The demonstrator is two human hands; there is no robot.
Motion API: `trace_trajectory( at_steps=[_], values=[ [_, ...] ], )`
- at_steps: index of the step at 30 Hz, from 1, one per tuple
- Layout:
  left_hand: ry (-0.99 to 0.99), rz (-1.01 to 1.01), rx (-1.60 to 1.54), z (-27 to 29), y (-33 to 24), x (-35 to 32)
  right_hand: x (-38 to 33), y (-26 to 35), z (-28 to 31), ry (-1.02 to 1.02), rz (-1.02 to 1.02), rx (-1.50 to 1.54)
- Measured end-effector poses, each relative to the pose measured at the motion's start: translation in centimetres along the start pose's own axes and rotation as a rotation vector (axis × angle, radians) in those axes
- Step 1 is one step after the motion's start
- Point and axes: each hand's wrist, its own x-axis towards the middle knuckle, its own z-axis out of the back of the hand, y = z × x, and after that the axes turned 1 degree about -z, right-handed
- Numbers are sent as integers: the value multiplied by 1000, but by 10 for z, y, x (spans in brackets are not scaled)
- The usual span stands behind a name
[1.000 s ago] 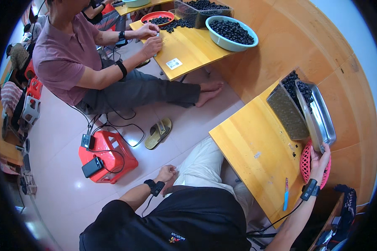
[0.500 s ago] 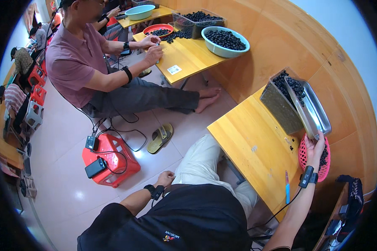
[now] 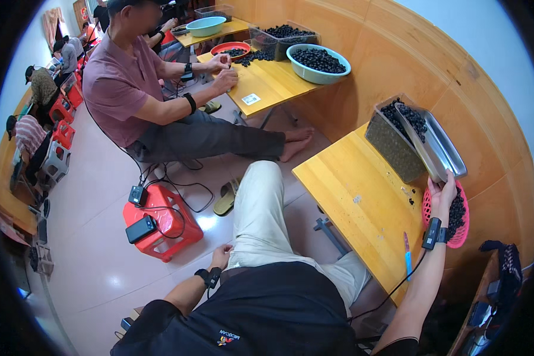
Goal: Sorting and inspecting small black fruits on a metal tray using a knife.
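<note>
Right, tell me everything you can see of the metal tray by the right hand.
The shallow rectangular metal tray looks like shiny steel, with a raised rim and rounded corners. It is tilted, its far end leaning on the clear plastic bin of small dark round fruit, its near end by the pink plastic basket. The right hand grips its near corner, fingers along the rim. Its inner face looks bare and reflective. The yellow wooden table stands beneath it.

pink basket (image 3: 457, 234), yellow table (image 3: 362, 204), red stool (image 3: 169, 222).
</note>
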Motion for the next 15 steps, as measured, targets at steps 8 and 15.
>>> trace_trajectory(
  at_steps=[8,15],
  values=[
    [1,40,-273,1,7,-24,1,-4,-3,-22,42,48],
    [140,12,-329,13,-33,-9,-1,-6,-3,-42,47,56]
  ],
)
